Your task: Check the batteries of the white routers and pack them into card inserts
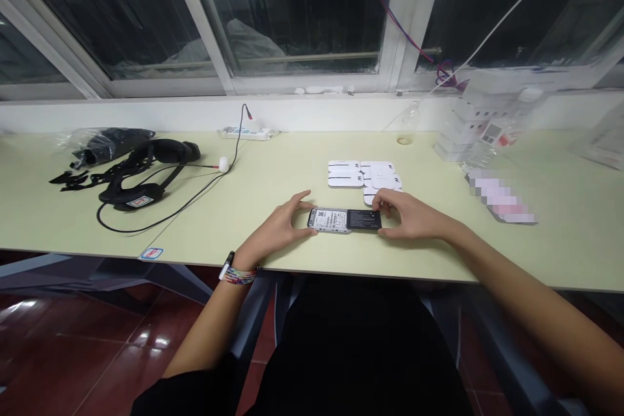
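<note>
Near the table's front edge lies a small flat device with its back off, showing a printed white label inside a grey frame. My left hand grips its left end between thumb and fingers. A black flat battery with fine white print sits against the device's right end. The thumb and fingers of my right hand close on the battery's right end. Just behind it is a group of white rounded devices or covers, several of them close together.
Headphone-like black headgear with a cable lies left, beside a plastic bag. A power strip stands by the wall. White boxes, a clear bottle and a blurred-out packet are at right.
</note>
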Demonstrator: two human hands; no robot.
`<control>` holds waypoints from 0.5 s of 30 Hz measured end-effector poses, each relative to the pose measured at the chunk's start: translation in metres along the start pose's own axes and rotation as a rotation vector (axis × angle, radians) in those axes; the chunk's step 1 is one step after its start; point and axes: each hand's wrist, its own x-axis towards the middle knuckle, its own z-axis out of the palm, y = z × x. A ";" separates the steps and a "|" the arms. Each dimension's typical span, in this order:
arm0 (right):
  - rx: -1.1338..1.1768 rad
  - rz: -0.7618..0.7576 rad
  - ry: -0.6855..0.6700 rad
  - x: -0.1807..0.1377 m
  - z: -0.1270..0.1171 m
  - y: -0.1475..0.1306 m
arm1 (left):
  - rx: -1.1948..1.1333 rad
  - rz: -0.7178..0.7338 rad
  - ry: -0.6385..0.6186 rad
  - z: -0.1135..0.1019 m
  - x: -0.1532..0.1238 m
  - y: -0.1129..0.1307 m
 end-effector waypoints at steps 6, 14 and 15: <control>0.006 -0.004 0.001 0.000 0.000 0.001 | 0.009 -0.004 0.003 0.000 0.000 -0.002; 0.015 -0.018 0.011 0.000 0.001 0.003 | 0.050 0.003 0.002 0.000 0.000 0.002; 0.016 -0.021 0.014 0.000 0.001 0.003 | 0.053 0.004 0.003 0.000 0.000 0.002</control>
